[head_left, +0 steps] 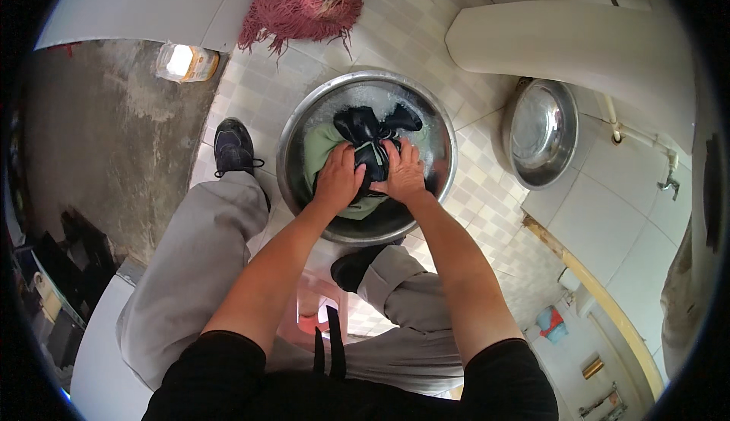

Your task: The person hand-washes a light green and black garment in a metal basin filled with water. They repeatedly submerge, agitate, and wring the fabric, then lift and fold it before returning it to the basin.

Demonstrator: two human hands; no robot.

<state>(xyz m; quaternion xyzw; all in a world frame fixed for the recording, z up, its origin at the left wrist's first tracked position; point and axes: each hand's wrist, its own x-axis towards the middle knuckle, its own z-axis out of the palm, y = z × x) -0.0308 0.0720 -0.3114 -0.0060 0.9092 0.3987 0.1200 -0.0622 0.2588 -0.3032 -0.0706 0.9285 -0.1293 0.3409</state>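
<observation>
A large round metal basin (368, 76) stands on the tiled floor between my feet, with sudsy water in it. Inside lies a wet black garment (356, 123), bunched up and shiny, with a thin light green strip across it. Beneath and around it spreads a pale green cloth (318, 146). My left hand (339, 181) grips the black garment from the left, fingers curled into it. From the right, my right hand (403, 173) closes on the same bundle, close to the left one. The fabric under both palms is hidden.
A pink string mop (300, 6) lies beyond the basin. At the left, a clear plastic bottle (188, 63) sits by the floor's edge. A smaller metal basin (541, 132) leans at the right, below a white ceramic fixture (563, 41). A tap (669, 185) juts from the right wall.
</observation>
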